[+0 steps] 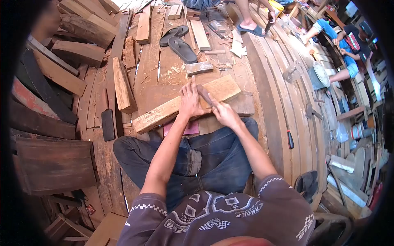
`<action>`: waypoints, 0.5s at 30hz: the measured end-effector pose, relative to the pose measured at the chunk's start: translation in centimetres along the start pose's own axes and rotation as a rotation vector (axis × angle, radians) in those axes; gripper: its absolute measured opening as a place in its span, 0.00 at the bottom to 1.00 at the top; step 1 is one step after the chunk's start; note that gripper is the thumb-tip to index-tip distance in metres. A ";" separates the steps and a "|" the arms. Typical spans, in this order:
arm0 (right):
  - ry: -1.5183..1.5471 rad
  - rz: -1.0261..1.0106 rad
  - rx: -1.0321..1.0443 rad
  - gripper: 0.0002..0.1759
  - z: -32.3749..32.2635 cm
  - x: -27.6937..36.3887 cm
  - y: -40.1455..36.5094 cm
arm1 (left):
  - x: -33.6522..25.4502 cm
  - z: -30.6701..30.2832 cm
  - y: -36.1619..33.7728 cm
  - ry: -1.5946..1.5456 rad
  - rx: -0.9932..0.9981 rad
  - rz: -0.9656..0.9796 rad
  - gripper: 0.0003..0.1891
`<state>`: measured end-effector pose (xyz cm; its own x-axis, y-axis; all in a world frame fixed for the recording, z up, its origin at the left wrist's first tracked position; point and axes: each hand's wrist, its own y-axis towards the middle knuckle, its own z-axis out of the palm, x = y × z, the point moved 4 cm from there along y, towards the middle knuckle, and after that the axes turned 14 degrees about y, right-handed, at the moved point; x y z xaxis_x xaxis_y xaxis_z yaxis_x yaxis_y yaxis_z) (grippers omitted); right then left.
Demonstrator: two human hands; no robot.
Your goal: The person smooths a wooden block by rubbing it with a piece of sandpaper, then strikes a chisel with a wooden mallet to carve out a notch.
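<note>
A long pale wooden beam [160,115] lies at a slant across a darker board in front of my crossed legs. My left hand [190,101] rests on the middle of the beam, its fingers stretched forward and apart. Just right of it, my right hand [223,113] is closed round the near end of a dark tool [204,94] that lies over the beam. The tool's far end is beside my left fingers, and its exact kind is hard to make out. Under the beam, near my legs, a pink sheet [191,127] shows.
Wood blocks [200,69] and grey sandals [182,49] lie beyond the beam. A dark brush-like tool [108,125] is at left, a screwdriver [290,139] and hammer [313,111] at right. Timber is stacked far left. Other people [356,41] sit at the upper right.
</note>
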<state>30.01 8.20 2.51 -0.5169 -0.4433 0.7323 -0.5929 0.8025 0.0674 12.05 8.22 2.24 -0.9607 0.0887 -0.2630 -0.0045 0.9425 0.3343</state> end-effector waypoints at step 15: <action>-0.023 0.261 -0.328 0.35 -4.5 -6.2 -0.5 | 1.6 1.0 -0.5 -0.257 -0.091 -0.064 0.54</action>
<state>36.28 12.38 0.96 -0.6400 -0.2138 0.7381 -0.2137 0.9721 0.0962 10.83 8.22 0.80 -0.8560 0.1194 -0.5030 -0.0993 0.9168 0.3867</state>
